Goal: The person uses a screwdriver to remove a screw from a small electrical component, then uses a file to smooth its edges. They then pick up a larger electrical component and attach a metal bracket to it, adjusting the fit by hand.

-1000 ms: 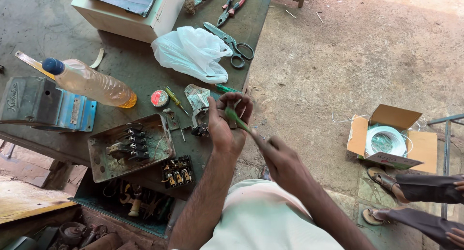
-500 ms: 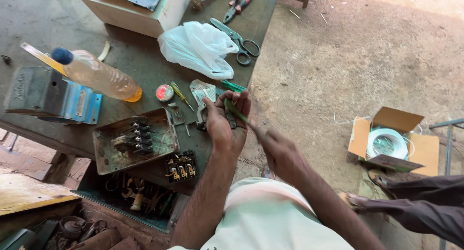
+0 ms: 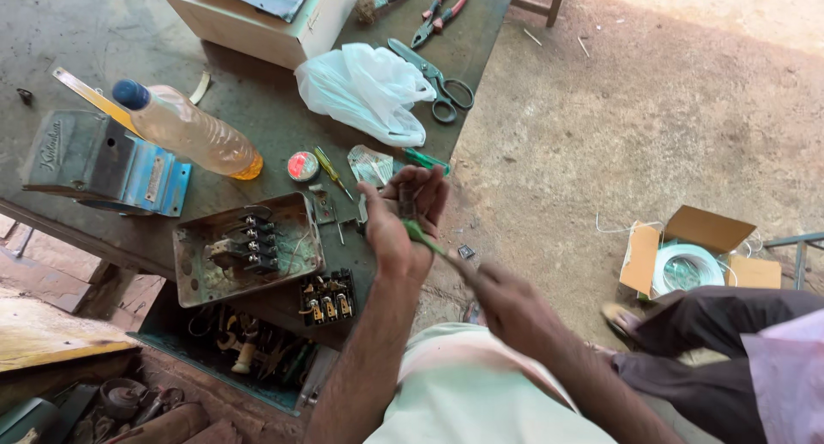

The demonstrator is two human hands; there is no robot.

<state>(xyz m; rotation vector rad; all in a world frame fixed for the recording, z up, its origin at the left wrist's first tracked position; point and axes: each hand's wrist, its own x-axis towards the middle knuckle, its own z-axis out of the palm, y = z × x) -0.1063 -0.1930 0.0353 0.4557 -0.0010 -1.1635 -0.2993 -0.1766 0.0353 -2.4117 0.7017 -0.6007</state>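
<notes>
bottle (lying) | plastic bag | scissors | pliers | cardboard box

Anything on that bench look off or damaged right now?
The plastic bottle of amber liquid lies on its side, capped, nothing spilled. The open metal switch box looks rusty, and its fuse block sits loose at the table edge.
</notes>
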